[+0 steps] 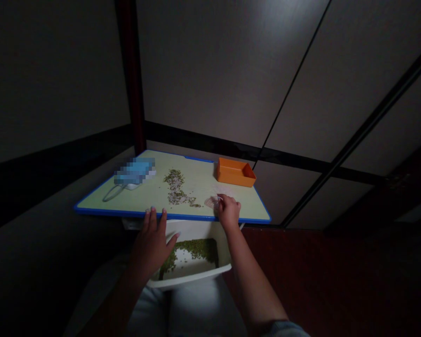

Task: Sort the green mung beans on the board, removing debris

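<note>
Loose green grains (176,185), table (199,182) and basin (196,229)

Risks: a hard sweep could scatter grains off the table; the basin, apparently on your lap, could tip if you shift.
Your right hand (229,213): pinching a small translucent piece (211,202), identity unclear, beside the tabletop grains.
Your left hand (151,245): spread, gripping nothing, at the table's near edge.
Basin: white, smooth, grains inside.
Tray (234,178): orange, rectangular.

Dim, glare on panel (224,70), dark edges
</note>
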Demonstrator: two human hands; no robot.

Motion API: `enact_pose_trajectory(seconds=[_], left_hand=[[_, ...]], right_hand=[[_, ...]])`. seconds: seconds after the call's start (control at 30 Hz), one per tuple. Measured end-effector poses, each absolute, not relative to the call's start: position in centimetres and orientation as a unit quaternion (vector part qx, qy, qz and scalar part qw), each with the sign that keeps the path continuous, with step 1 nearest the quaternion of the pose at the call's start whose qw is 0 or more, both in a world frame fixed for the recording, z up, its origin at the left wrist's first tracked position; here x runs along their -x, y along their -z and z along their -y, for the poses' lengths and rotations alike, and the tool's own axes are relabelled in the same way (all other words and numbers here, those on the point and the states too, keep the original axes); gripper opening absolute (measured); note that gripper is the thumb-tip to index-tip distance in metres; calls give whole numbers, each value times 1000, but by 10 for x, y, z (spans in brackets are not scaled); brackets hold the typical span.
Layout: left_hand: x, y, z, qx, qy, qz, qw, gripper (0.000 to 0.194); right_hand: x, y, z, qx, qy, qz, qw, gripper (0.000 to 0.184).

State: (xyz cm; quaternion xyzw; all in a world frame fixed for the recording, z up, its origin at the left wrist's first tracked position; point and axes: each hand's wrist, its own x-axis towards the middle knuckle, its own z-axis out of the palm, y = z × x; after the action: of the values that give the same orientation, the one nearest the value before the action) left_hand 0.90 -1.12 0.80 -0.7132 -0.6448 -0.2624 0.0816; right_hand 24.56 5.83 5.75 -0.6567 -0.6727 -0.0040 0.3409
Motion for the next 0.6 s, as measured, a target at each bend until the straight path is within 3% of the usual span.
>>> enact_pose_trajectory(seconds=[0.6], left_hand=[[-7,-8,12,717,260,641,91,73]], right_hand=[[-229,-64,-59,628,29,727,276,28]])
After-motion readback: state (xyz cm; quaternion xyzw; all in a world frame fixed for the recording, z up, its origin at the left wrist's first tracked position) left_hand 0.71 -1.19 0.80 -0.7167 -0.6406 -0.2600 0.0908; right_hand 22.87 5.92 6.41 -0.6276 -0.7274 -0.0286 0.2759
